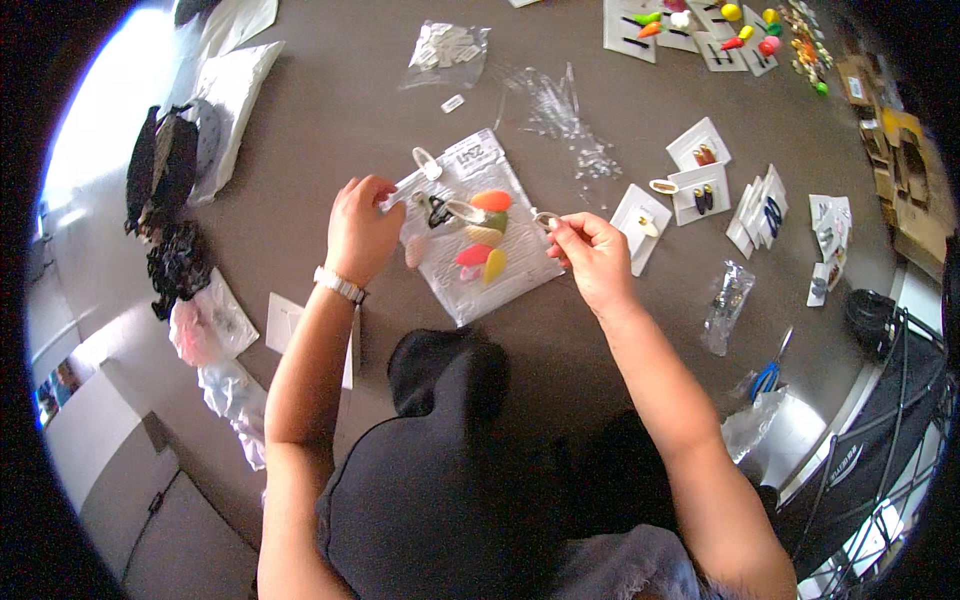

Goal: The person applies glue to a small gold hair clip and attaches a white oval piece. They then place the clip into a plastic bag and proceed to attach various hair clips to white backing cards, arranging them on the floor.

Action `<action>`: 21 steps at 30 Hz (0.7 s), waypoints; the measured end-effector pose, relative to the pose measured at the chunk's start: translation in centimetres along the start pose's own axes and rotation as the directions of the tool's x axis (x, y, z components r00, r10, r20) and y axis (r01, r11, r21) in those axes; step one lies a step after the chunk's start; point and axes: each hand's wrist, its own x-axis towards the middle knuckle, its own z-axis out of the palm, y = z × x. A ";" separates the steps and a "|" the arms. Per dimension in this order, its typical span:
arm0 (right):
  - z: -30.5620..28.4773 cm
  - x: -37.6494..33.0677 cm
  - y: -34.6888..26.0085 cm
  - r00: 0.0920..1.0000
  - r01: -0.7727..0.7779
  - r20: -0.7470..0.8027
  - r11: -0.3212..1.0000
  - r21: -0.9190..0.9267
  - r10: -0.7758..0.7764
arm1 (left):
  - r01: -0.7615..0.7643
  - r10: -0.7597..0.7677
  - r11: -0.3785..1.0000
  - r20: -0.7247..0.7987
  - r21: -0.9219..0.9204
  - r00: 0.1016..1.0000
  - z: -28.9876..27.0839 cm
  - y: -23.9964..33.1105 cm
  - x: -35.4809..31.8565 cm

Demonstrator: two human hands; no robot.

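Right hand (pixel 597 262) pinching a pale oval loop (pixel 546 216) by the pale packet's (pixel 462 296) right edge, left hand (pixel 362 228) curled at a whitish strip (pixel 410 180), grip unclear from here, colourful pieces (pixel 490 201) on the packet

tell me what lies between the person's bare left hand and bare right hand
A white padded plastic package, with orange, red, yellow and green oval pieces on it; the head view shows this.

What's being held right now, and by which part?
The right hand pinches a small pale oval piece by its right end. Whether the left hand holds the white strip beside it cannot be told.
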 end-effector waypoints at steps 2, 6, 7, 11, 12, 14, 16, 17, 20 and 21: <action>0.4 -0.1 0.4 0.999 0.046 0.023 0.999 0.008 -0.046 | 0.104 -0.091 0.989 -0.130 0.103 0.987 -1.3 -2.0 -2.6; 1.0 0.0 0.8 0.995 0.041 0.086 0.999 0.019 -0.043 | 0.272 -0.216 0.920 -0.211 0.282 0.953 -5.3 -5.5 -8.4; 1.0 0.1 0.9 0.995 0.027 0.095 1.000 0.013 -0.028 | 0.389 -0.364 0.851 -0.137 0.352 0.921 -6.2 -6.1 -9.4; 1.2 0.3 0.7 0.990 0.060 0.126 0.998 0.015 -0.061 | 0.451 -0.448 0.749 -0.130 0.486 0.884 -7.9 -7.1 -13.5; 1.1 0.4 0.5 0.991 0.059 0.121 0.998 0.002 -0.058 | 0.410 -0.387 0.703 -0.170 0.581 0.906 -8.0 -7.3 -14.0; 1.1 0.4 0.2 0.990 0.055 0.131 0.998 -0.018 -0.052 | 0.585 -0.595 0.725 -0.098 0.363 0.798 -7.8 -8.1 -14.3; 1.0 0.4 0.1 0.987 0.056 0.151 0.998 -0.016 -0.053 | 0.643 -0.653 0.720 -0.056 0.261 0.755 -7.9 -8.9 -14.5; 1.1 0.3 0.0 0.988 0.050 0.144 0.999 -0.014 -0.048 | 0.616 -0.622 0.741 -0.069 0.267 0.780 -7.9 -9.3 -14.5; 1.4 0.1 0.0 0.989 0.060 0.131 0.998 0.012 -0.061 | 0.482 -0.470 0.819 -0.119 0.310 0.875 -8.4 -9.9 -14.6; 1.5 0.0 0.0 0.989 0.058 0.135 0.998 0.007 -0.059 | 0.526 -0.524 0.825 -0.068 0.207 0.849 -8.9 -9.9 -14.4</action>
